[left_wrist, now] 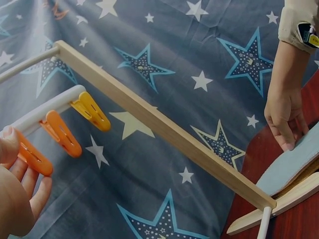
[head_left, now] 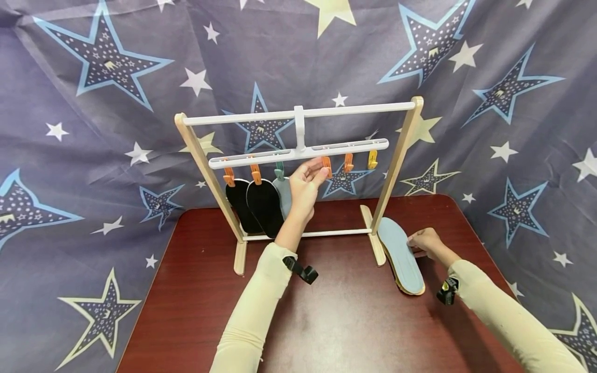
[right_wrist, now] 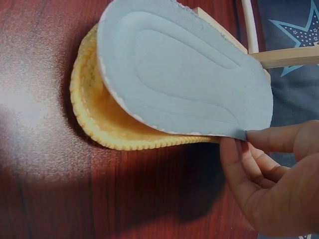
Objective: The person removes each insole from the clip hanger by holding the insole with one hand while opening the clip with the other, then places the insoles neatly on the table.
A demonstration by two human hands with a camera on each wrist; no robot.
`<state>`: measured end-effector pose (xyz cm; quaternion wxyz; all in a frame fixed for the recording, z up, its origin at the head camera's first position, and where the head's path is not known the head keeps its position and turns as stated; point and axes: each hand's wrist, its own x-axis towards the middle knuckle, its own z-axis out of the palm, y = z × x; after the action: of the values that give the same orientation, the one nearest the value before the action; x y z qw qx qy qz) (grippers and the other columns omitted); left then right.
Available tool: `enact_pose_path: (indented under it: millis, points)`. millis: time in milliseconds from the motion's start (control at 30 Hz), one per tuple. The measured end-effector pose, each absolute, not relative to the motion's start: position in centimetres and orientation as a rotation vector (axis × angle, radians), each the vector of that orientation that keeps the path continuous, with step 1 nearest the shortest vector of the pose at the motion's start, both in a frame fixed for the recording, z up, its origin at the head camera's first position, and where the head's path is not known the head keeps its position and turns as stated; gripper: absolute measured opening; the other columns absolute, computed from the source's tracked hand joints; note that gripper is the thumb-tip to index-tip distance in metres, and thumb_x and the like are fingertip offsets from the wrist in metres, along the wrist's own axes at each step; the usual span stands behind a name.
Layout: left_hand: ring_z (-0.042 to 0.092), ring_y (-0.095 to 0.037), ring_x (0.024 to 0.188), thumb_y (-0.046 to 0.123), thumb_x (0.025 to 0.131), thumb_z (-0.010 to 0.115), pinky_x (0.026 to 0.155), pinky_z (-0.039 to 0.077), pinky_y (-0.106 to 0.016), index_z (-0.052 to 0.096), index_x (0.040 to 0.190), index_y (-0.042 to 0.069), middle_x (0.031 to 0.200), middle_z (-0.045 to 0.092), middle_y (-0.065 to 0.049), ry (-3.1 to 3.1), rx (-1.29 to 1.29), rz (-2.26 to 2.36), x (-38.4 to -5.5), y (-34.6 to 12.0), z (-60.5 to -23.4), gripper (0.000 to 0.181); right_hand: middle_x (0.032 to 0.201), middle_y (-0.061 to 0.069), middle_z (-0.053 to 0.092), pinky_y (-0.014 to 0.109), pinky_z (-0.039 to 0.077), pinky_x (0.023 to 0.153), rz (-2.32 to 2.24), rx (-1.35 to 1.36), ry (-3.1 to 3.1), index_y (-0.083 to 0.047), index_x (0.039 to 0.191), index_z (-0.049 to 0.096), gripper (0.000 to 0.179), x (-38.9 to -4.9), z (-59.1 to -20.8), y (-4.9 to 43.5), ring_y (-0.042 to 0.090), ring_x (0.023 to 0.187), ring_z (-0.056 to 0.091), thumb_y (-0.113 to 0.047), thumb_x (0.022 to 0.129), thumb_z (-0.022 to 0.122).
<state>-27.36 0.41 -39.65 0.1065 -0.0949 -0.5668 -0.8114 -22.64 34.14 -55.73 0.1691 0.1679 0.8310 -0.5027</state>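
My left hand [head_left: 304, 187] pinches an orange clip [left_wrist: 34, 158] that hangs from the white hanger bar [head_left: 340, 148]. At the right, my right hand [right_wrist: 279, 174] pinches the side edge of a light blue insole [right_wrist: 184, 74] between thumb and fingers. Under it lies a yellow insole [right_wrist: 114, 127] with a ribbed edge, the two spread apart at one end. Left of my left hand hang two black insoles [head_left: 265, 207] from orange clips [head_left: 255, 174]. Beside them a grey-blue insole [head_left: 284, 192] hangs from a green clip [head_left: 279, 171], partly hidden by the hand.
A wooden stand [head_left: 401, 155] with a white top rod [head_left: 364, 109] carries the hanger. Another orange clip [head_left: 348, 162] and a yellow clip [head_left: 372, 159] hang at its right with nothing in them. The stand's right foot [head_left: 373, 235] is beside the insoles on the red-brown table [head_left: 345, 311].
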Motion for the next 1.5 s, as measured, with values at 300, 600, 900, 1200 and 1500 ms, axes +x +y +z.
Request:
enact_pose_path:
  millis: [300,600,900,1200,1500]
  points:
    - [0.067,-0.006,0.084,-0.008,0.092,0.068,0.078,0.057,-0.017,0.063,0.123,-0.014,0.110,0.070,-0.023,-1.680,-0.270,-2.386,-27.34,0.67,-39.66,0.032,0.082,0.008,0.068,0.047,0.064,0.079,-1.411,0.511,2.356,0.017,0.115,0.062,0.026,-22.49,-55.85,34.29,0.019,0.074,0.066,0.000,0.095,0.058]
    - [0.067,-0.005,0.085,-0.007,0.092,0.069,0.079,0.057,-0.017,0.063,0.123,-0.014,0.108,0.070,-0.018,-1.660,-0.266,-2.382,-27.25,0.78,-39.54,0.033,0.084,0.009,0.068,0.044,0.064,0.076,-1.446,0.524,2.344,0.016,0.114,0.062,0.024,-22.66,-56.13,34.33,0.018,0.072,0.065,0.001,0.095,0.059]
    - [0.067,-0.007,0.087,-0.006,0.093,0.068,0.080,0.058,-0.018,0.063,0.124,-0.013,0.113,0.069,-0.024,-1.672,-0.274,-2.379,-26.95,0.69,-39.59,0.033,0.090,0.014,0.068,0.048,0.063,0.080,-1.431,0.528,2.348,0.018,0.116,0.062,0.027,-22.11,-55.93,34.35,0.020,0.075,0.066,0.000,0.097,0.057]
    - [0.067,-0.009,0.092,-0.004,0.093,0.069,0.082,0.058,-0.018,0.063,0.125,-0.012,0.118,0.068,-0.028,-1.697,-0.276,-2.364,-26.75,0.72,-39.31,0.034,0.094,0.016,0.069,0.048,0.063,0.081,-1.452,0.518,2.349,0.018,0.119,0.060,0.029,-21.96,-55.79,34.63,0.019,0.076,0.066,-0.001,0.097,0.056]
    - [0.068,-0.010,0.093,-0.005,0.093,0.069,0.083,0.057,-0.018,0.063,0.127,-0.011,0.121,0.067,-0.030,-1.683,-0.287,-2.375,-26.98,0.85,-39.46,0.035,0.105,0.024,0.069,0.049,0.064,0.082,-1.458,0.530,2.349,0.018,0.122,0.060,0.030,-21.82,-55.99,34.85,0.020,0.080,0.068,-0.001,0.098,0.055]
